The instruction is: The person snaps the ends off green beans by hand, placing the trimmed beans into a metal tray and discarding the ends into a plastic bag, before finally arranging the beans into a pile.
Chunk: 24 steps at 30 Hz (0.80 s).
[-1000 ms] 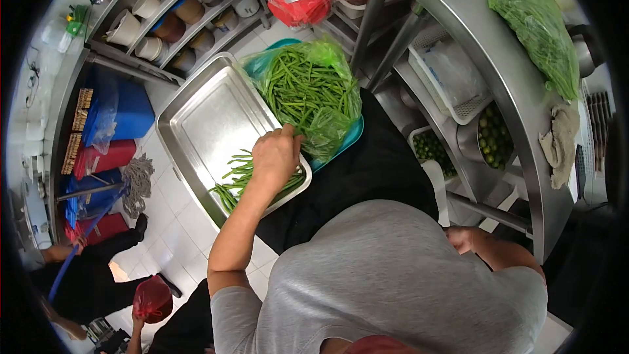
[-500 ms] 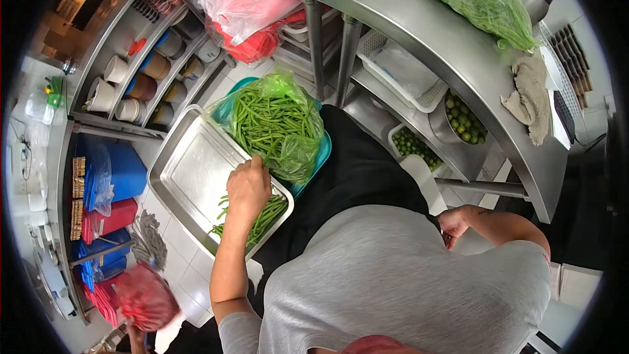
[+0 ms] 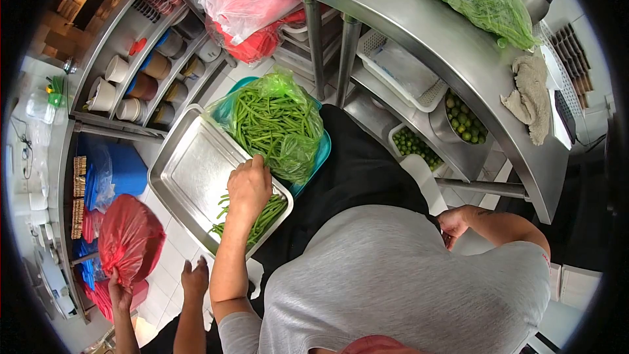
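My left hand [image 3: 250,185] is closed in a pinch above the side rim of a metal pan [image 3: 190,147], its fingertips at the edge of a clear plastic bag of green beans [image 3: 272,115]. What lies between those fingers is hidden. The bag stands open in a teal tub [image 3: 323,154], which the pan's side adjoins. A small heap of green beans [image 3: 263,221] lies in the near end of the pan, partly behind my left wrist. Down by my hip, my right hand [image 3: 453,224] has curled fingers, partly hidden; I cannot see anything in them.
Another person's hand holds a red bag [image 3: 133,239] at left; their other hand [image 3: 194,278] is near my left forearm. A steel table [image 3: 393,0] curves overhead with bagged greens [image 3: 475,0] on it. Beneath are a perforated tray [image 3: 400,72] and a pot of green fruit [image 3: 465,118].
The other person's red bag has risen from the lower left, and a second hand of theirs has come into view. My own hands, the pan and the beans have barely moved.
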Tool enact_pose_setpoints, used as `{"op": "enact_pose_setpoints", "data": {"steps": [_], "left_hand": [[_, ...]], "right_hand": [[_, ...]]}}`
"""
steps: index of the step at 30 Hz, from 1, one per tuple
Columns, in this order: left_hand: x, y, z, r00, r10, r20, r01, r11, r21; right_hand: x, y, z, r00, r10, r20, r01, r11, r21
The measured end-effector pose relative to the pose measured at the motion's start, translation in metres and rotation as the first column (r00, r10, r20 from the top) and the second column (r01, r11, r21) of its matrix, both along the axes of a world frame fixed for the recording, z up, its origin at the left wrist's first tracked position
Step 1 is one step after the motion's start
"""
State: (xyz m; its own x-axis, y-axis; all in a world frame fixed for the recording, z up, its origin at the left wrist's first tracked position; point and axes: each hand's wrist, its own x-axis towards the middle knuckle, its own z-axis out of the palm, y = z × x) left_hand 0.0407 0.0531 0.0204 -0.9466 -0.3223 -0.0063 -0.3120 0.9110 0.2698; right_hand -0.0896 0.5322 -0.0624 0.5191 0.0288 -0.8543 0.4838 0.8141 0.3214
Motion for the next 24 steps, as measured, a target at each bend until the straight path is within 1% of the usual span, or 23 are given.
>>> {"op": "enact_pose_setpoints", "data": {"steps": [2,5,8,10,14,15,18,19,20,21,22,23,24], "left_hand": [[0.000,0.000,-0.001,1.000,0.008,0.013,-0.008,1.000,-0.010],[0.001,0.001,0.000,0.998,0.038,0.047,-0.037,0.999,-0.022],[0.002,0.001,0.008,0.993,0.084,0.082,-0.082,0.996,-0.020],[0.002,0.001,0.014,0.990,0.099,0.101,-0.100,0.995,0.001],[0.006,-0.002,0.019,0.999,0.046,-0.011,-0.046,0.999,0.008],[0.005,-0.002,0.022,0.999,0.050,0.000,-0.050,0.998,0.025],[0.008,-0.004,0.022,0.999,0.014,-0.040,-0.013,1.000,0.011],[0.009,-0.003,0.025,1.000,0.024,-0.015,-0.024,1.000,0.002],[0.010,-0.003,0.029,0.999,0.018,-0.029,-0.018,1.000,-0.002],[0.011,-0.003,0.032,0.999,0.014,-0.045,-0.014,1.000,-0.005],[0.013,-0.003,0.035,0.998,0.008,-0.060,-0.008,1.000,-0.008],[0.014,-0.002,0.037,0.997,0.006,-0.074,-0.008,1.000,-0.023],[0.016,-0.001,0.041,0.996,0.003,-0.090,-0.005,1.000,-0.026]], "right_hand": [[-0.001,0.010,-0.013,0.999,-0.015,0.031,0.015,1.000,-0.013],[-0.003,0.009,-0.011,0.998,-0.017,0.053,0.020,0.998,-0.055],[-0.002,0.001,-0.002,1.000,-0.013,0.019,0.014,0.999,-0.051],[-0.002,0.014,-0.022,0.997,0.019,0.072,-0.012,0.995,-0.098],[-0.007,0.034,-0.049,0.991,0.039,0.130,-0.020,0.989,-0.146],[-0.009,0.022,-0.035,0.989,0.117,0.094,-0.103,0.984,-0.149],[-0.028,-0.003,-0.029,0.933,0.358,0.023,-0.356,0.932,-0.069],[-0.036,-0.023,-0.032,0.860,0.503,-0.083,-0.503,0.864,0.027],[-0.051,-0.045,-0.033,0.717,0.650,-0.253,-0.675,0.738,-0.016],[-0.066,-0.067,-0.035,0.509,0.760,-0.405,-0.828,0.561,0.013],[-0.085,-0.090,-0.031,0.240,0.740,-0.628,-0.960,0.279,-0.039],[-0.082,-0.139,0.012,0.065,0.438,-0.897,-0.916,0.383,0.120],[-0.087,-0.162,0.005,-0.104,0.014,-0.994,-0.931,0.350,0.102]]}}
